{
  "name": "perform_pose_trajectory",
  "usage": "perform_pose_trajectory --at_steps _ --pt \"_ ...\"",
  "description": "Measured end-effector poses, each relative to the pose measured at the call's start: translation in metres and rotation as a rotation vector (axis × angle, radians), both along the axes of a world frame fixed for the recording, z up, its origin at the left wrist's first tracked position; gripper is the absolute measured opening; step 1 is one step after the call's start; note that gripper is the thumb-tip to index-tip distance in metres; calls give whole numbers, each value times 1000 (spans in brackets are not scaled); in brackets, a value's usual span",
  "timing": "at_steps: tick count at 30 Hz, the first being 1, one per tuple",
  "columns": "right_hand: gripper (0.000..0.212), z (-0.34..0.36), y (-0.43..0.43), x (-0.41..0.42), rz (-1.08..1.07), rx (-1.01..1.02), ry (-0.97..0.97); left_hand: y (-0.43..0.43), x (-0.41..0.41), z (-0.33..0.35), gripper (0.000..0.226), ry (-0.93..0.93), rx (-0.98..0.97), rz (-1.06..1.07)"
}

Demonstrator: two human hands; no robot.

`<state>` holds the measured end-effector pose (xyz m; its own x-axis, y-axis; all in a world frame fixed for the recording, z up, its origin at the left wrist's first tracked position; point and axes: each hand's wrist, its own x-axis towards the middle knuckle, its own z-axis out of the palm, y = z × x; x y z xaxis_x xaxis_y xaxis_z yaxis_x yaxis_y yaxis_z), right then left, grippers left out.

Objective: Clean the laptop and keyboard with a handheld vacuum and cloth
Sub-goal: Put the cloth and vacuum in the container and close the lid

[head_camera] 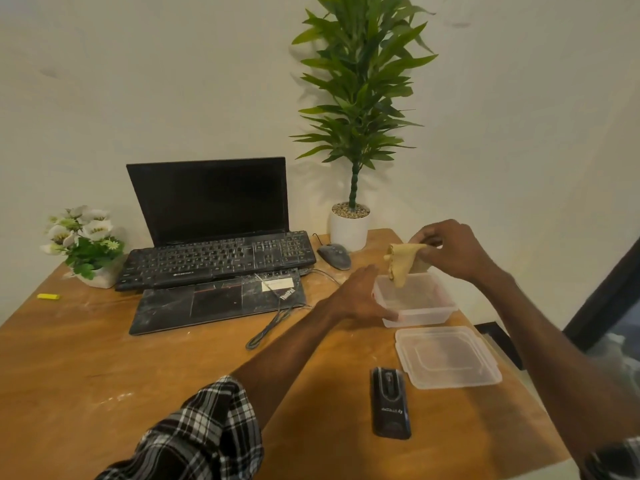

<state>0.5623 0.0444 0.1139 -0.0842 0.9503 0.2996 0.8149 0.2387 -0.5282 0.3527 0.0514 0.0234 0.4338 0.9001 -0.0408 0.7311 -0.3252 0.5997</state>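
Pinching one cloth (405,263) by its upper fold with right hand (450,249), right of frame centre, above one open container (433,311); bracing container wall with flat, relaxed left hand (360,296). Likely handles as soft, light, limp: take by fold, expect droop. Count one lid (446,356), one handheld vacuum (390,403) lower right, one laptop (211,202), one keyboard (214,261) centre left.

place: home office corner — wooden desk (104,358) | laptop (211,237) | keyboard (218,259) | potted plant (353,133) — white wall
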Motion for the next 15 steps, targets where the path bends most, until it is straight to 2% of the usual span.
perform_pose_trajectory --at_steps 2,5,7,9,11,15 --pt "25 -2 -1 -3 -17 100 9 0 0 0 91 -27 -2 4" --pt "25 -14 -7 -8 -74 289 31 0 1 -2 105 -57 0 26" --pt "22 -33 -12 -10 -79 341 -38 1 1 -3 107 -80 6 28" --pt "22 -56 -18 -8 -35 176 -174 1 1 -3 109 -76 6 27" --pt "20 -71 -25 -5 -7 -102 -315 3 1 -3 115 -45 10 23" --pt "23 -70 -20 6 79 -348 -342 4 4 -2 118 -9 5 28"
